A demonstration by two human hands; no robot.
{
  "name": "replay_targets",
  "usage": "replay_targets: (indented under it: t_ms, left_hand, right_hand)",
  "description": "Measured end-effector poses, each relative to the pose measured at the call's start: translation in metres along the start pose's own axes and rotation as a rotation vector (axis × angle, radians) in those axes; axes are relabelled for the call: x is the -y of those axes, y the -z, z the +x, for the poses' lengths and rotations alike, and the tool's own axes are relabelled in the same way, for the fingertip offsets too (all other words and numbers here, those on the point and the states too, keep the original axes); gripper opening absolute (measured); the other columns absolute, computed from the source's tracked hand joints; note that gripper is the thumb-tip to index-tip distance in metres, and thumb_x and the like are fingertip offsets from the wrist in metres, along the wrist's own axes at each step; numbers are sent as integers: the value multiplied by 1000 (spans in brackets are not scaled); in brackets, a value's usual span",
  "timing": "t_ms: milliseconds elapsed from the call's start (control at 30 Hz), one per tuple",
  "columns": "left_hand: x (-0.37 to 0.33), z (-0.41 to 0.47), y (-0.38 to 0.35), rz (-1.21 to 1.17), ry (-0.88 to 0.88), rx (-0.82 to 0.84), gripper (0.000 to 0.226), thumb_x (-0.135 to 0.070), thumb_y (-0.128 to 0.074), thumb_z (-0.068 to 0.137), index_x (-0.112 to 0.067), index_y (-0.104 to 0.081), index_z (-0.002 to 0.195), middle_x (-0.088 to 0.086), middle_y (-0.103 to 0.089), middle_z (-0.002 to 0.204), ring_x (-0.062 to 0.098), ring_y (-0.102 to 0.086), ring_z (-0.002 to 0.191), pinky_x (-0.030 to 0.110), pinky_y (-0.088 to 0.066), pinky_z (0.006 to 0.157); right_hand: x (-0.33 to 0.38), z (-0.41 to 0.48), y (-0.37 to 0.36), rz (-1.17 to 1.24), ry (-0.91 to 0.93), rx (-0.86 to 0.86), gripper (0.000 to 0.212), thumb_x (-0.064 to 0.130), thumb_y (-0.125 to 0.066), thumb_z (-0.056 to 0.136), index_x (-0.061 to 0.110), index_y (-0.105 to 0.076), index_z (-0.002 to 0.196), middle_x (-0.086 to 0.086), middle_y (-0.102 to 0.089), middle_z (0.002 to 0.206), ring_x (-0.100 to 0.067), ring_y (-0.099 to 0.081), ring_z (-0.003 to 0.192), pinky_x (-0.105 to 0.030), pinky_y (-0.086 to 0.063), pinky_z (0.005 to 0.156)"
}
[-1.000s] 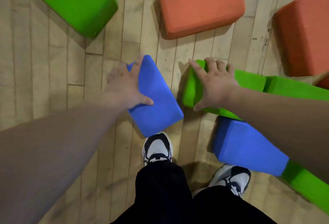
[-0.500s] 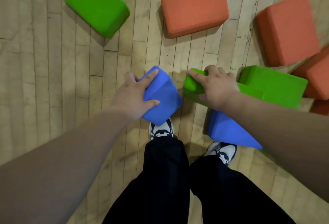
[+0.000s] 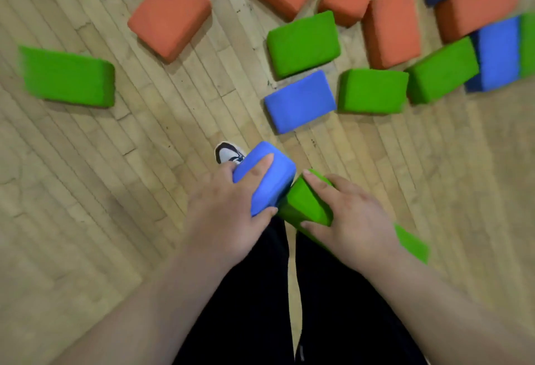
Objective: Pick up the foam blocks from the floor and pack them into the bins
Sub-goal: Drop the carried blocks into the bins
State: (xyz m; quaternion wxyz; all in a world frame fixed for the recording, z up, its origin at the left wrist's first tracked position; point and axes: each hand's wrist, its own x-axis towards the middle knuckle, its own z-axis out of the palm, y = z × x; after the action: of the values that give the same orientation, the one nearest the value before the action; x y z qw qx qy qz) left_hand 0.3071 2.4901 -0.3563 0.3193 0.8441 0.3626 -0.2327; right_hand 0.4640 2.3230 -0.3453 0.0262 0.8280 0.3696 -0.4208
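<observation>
Two blocks that lay on the floor (image 3: 115,162) a second ago are now lifted, the left hand (image 3: 225,215) wrapped round a blue block (image 3: 278,182), the right hand (image 3: 354,219) round a green block (image 3: 304,205), touching above the legs, so carrying to the bins, none in view, likely follows.

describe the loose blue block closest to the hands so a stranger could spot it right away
Start at the crowd of foam blocks on the wooden floor. At its near edge, straight beyond the left hand, lies the blue block, beside a green block. Unlike the held blue block in that hand, it lies flat and untouched, blue among green neighbours.
</observation>
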Motion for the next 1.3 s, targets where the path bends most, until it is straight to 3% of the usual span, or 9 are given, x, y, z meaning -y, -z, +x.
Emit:
replay_targets:
  t_ms: [167,300,467,567,733,833,933,1067,1300]
  left_hand:
    - [-47,-61,15,120,-68,154,86,-72,-52,84,-56,-9,156,-6,-40,128,19,-42,111,33,-41,98]
    - [-80,-118,5,269,-224,97,84,-72,-53,84,-55,-11,155,0,-44,131,24,-46,108,40,-45,98]
    - [-140,-213,-58,371,-377,76,84,-76,-47,80,-56,-13,154,2,-46,132,27,-50,106,44,-48,95]
    - [-195,-287,-116,360,-523,139,86,-70,-60,81,-59,-14,153,1,-46,135,28,-50,115,47,-46,101]
    - [-332,-445,-231,505,-1000,378,84,-66,-63,84,-58,-18,154,-4,-44,138,23,-47,121,39,-44,100]
    - [-404,-559,-305,615,-1328,601,82,-66,-63,84,-62,-18,153,-8,-44,138,20,-48,123,39,-45,98]
    - [-445,-678,-359,688,-1671,717,82,-67,-61,84,-61,-17,153,-6,-42,143,21,-46,125,38,-44,100]
    - [-480,-798,-395,655,-1997,830,82,-63,-64,85,-60,-18,153,-7,-40,142,18,-45,124,35,-41,97]
    - [-555,-904,-432,715,-2376,1002,85,-64,-64,83,-60,-16,153,-14,-41,134,13,-45,120,37,-46,95]
  right_hand:
    - [-21,-111,-17,152,-134,-62,98,63,-71,75,51,-19,157,3,-50,147,-25,-56,126,-40,-49,103]
    - [-32,-184,-50,296,-195,-133,96,62,-70,79,51,-16,157,3,-45,150,-26,-51,132,-43,-45,107]
    - [-82,-309,-104,379,-307,-230,90,61,-68,85,53,-15,157,6,-41,153,-24,-48,132,-37,-40,107]
    - [-131,-427,-150,468,-432,-300,90,61,-69,85,52,-16,157,4,-45,150,-25,-49,132,-37,-43,105]
    - [-176,-671,-257,700,-872,-441,92,59,-69,84,52,-14,157,4,-41,155,-23,-41,141,-39,-38,113]
    - [-157,-809,-331,924,-1229,-552,93,57,-73,82,50,-18,158,3,-44,153,-20,-42,140,-36,-38,113]
    - [-112,-913,-385,1136,-1560,-747,93,53,-76,82,46,-23,158,3,-43,155,-18,-41,141,-31,-33,113]
    - [-51,-983,-413,1228,-1964,-1078,91,50,-76,83,48,-23,157,8,-43,152,-15,-41,138,-28,-31,109]
    - [-43,-1027,-408,1279,-2271,-1213,99,53,-75,82,49,-13,159,7,-41,153,-18,-45,135,-36,-40,106]
